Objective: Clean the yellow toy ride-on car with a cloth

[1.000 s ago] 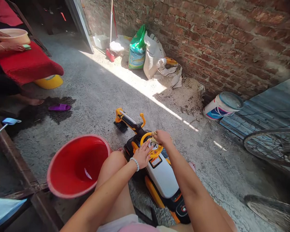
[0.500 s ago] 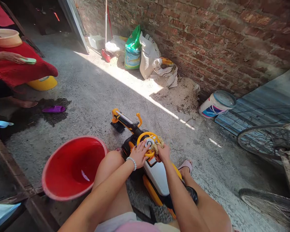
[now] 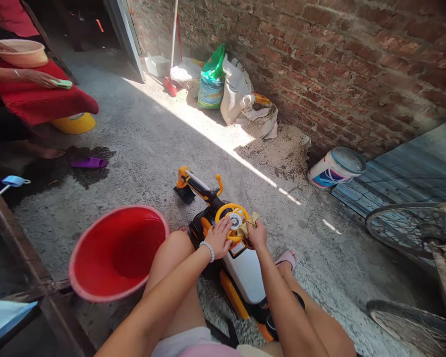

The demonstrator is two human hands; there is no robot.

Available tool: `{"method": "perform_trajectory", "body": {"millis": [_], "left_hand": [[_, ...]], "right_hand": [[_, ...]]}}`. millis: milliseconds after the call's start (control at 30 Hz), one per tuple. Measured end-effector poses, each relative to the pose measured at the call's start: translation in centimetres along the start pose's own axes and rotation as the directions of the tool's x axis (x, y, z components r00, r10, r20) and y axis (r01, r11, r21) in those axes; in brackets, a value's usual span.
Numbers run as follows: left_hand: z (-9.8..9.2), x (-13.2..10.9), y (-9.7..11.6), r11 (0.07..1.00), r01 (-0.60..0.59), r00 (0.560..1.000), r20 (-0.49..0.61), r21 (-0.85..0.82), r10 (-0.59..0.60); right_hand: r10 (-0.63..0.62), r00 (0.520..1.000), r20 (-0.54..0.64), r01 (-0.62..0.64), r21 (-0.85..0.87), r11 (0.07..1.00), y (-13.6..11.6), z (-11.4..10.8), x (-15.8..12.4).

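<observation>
A yellow, black and white ride-on toy excavator point(image 3: 245, 270) stands on the concrete between my knees. My left hand point(image 3: 220, 238), with a bead bracelet at the wrist, lies on the left side of its yellow steering wheel point(image 3: 232, 214), fingers stretched out. My right hand point(image 3: 258, 234) is closed on a small tan cloth point(image 3: 248, 224) pressed against the wheel's right side. The toy's digger arm point(image 3: 197, 185) points away from me.
A red basin point(image 3: 119, 251) sits by my left knee. Another person at far left holds a beige bowl point(image 3: 22, 52) and a green sponge point(image 3: 62, 83) over a red cloth. Sacks point(image 3: 233, 87), a paint bucket point(image 3: 335, 167) and bicycle wheels point(image 3: 412, 228) line the brick wall.
My right hand with the cloth has slid from the far rim of the wheel down to its right side. The other person's hand with the sponge has moved across the red cloth.
</observation>
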State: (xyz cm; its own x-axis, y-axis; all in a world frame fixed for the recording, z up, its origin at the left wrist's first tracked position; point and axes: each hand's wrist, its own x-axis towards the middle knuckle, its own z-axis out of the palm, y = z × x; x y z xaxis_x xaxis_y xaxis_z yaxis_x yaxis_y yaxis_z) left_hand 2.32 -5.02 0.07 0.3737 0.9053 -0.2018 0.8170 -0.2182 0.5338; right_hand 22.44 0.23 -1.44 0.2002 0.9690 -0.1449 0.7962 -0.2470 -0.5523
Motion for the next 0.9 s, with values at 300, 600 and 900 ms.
{"method": "perform_trajectory", "body": {"millis": [300, 600, 900], "left_hand": [[0.9, 0.3, -0.1, 0.999, 0.020, 1.000, -0.009, 0.031, -0.020], [1.2, 0.0, -0.2, 0.997, 0.051, 0.999, 0.007, 0.050, -0.051], [0.7, 0.0, -0.1, 0.997, 0.047, 0.999, 0.010, 0.058, -0.048]], "right_hand": [[-0.247, 0.871, 0.425, 0.452, -0.497, 0.740, -10.4, -2.8, 6.5], [-0.475, 0.449, 0.757, 0.892, -0.345, 0.293, -16.9, 0.8, 3.4], [-0.411, 0.679, 0.608, 0.723, -0.460, 0.515, -14.7, -0.6, 5.5]]}}
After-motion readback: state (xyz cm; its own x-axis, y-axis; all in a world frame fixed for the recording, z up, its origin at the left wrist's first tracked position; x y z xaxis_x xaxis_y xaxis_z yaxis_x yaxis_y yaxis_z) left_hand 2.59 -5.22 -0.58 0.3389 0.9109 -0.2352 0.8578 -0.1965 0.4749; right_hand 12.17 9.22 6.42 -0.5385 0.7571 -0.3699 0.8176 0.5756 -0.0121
